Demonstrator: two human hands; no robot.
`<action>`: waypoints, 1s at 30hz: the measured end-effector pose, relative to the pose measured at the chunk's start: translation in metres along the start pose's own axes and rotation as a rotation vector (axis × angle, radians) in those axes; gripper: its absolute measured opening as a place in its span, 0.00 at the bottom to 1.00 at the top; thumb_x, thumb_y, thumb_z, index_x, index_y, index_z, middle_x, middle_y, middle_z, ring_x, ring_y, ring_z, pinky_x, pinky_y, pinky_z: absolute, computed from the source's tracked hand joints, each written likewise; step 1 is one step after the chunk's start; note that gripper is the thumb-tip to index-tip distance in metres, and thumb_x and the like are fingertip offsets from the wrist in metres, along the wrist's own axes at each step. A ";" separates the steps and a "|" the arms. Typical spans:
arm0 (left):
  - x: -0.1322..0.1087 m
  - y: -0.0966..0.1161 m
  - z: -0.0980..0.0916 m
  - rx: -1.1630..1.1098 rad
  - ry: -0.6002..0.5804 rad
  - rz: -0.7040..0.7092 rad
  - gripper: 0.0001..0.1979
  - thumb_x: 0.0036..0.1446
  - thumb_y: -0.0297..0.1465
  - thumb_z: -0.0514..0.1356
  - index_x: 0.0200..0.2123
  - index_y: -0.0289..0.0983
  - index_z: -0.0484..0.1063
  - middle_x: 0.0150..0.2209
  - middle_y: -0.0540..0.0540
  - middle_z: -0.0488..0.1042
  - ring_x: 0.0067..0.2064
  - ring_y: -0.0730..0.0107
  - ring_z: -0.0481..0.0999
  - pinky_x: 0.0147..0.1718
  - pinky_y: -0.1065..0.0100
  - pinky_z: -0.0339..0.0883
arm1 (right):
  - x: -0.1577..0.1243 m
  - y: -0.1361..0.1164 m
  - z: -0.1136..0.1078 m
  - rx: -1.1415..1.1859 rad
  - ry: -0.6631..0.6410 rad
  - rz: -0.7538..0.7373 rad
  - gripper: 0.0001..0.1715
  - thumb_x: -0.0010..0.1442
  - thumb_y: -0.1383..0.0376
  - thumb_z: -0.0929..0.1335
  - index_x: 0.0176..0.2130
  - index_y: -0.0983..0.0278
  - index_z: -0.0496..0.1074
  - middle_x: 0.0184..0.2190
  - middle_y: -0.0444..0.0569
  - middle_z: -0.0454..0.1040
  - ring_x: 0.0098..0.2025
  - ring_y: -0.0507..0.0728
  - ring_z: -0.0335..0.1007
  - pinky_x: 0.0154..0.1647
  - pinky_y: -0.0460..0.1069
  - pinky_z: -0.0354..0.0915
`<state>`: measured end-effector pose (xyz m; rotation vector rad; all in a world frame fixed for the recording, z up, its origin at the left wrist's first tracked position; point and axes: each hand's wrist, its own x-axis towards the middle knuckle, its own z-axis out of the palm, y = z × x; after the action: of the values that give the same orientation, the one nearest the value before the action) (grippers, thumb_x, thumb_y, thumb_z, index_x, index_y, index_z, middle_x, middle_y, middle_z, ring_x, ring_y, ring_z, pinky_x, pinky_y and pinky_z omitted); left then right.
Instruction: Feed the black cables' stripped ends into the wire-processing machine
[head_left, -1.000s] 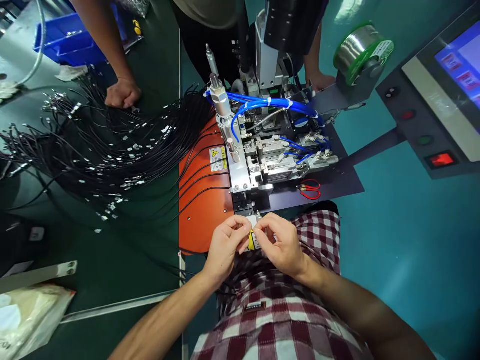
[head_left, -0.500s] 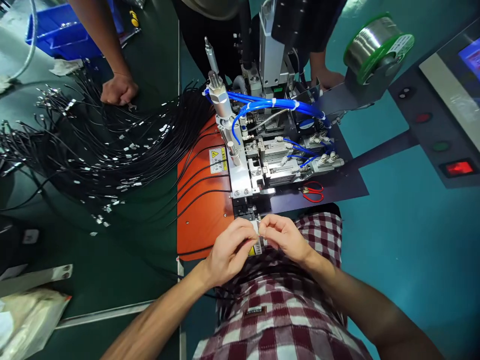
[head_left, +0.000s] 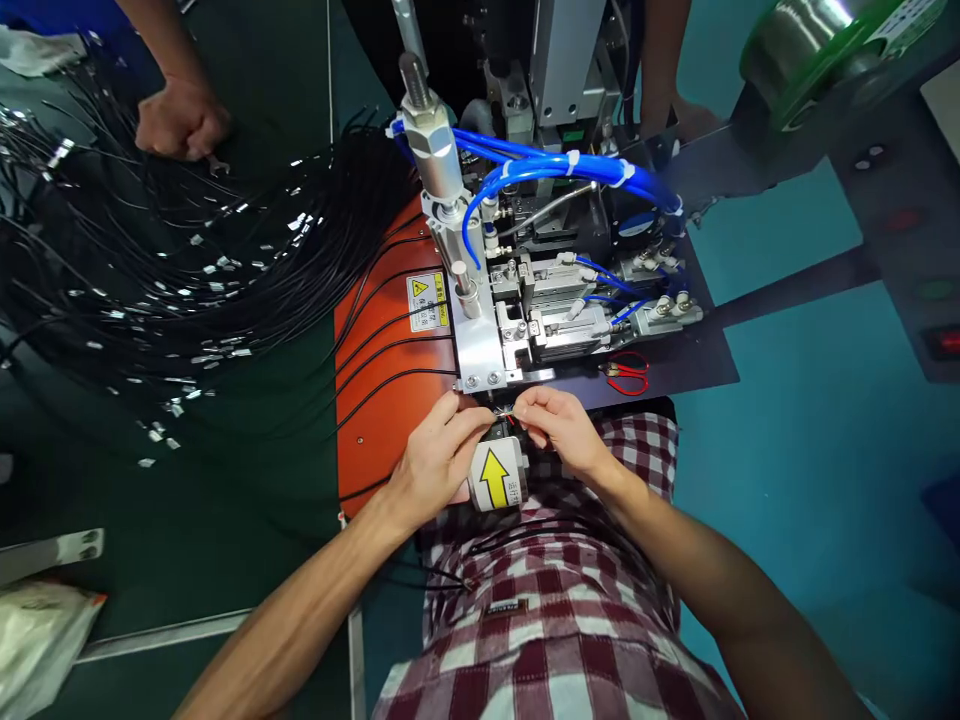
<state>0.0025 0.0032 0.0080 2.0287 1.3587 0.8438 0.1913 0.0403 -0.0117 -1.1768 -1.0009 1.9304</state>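
Note:
My left hand [head_left: 439, 450] and my right hand [head_left: 561, 430] meet at the near end of the machine [head_left: 480, 350]. A small cable end [head_left: 503, 412] with a shiny metal part and a bit of red lies between their fingertips. My left thumb and forefinger pinch it from one side, and my right fingers pinch its thin wires from the other. Fine detail is too small to make out. Just below sits a round white part with a yellow arrow [head_left: 495, 478]. Several black cables run across the orange plate [head_left: 367, 405] into the machine.
A large bundle of black cables [head_left: 247, 270] with small connectors covers the dark green table at left. Another person's fist [head_left: 182, 120] rests beside it. Red-handled snips [head_left: 628, 373] lie right of the machine. A solder wire spool [head_left: 817, 60] stands at upper right.
Both hands have moved forward, away from my body, to the machine's near end, carrying the small cable end. The yellow arrow label is now uncovered. My view has shifted a little.

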 end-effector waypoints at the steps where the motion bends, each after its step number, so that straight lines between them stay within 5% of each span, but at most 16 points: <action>1: 0.000 -0.002 -0.001 0.027 -0.030 0.034 0.12 0.63 0.25 0.52 0.45 0.39 0.72 0.38 0.45 0.68 0.39 0.70 0.71 0.39 0.70 0.68 | 0.000 0.001 0.000 -0.014 0.003 -0.005 0.12 0.52 0.59 0.70 0.26 0.65 0.68 0.17 0.37 0.61 0.17 0.46 0.51 0.19 0.45 0.48; 8: 0.001 -0.012 -0.001 0.193 -0.077 0.183 0.16 0.64 0.26 0.49 0.51 0.37 0.71 0.38 0.43 0.70 0.39 0.67 0.72 0.37 0.70 0.68 | 0.000 0.007 -0.003 -0.139 0.029 -0.064 0.13 0.56 0.57 0.69 0.30 0.64 0.67 0.17 0.37 0.60 0.18 0.47 0.53 0.20 0.45 0.51; 30: -0.001 -0.016 0.004 0.392 -0.073 0.270 0.16 0.63 0.25 0.48 0.51 0.35 0.68 0.36 0.42 0.68 0.37 0.66 0.70 0.33 0.68 0.70 | -0.002 0.013 -0.001 -0.260 0.073 -0.128 0.11 0.60 0.59 0.66 0.31 0.63 0.66 0.21 0.39 0.60 0.20 0.48 0.55 0.21 0.45 0.53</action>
<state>-0.0041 0.0070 -0.0069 2.5625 1.3057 0.6406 0.1916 0.0325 -0.0224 -1.2822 -1.2843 1.6818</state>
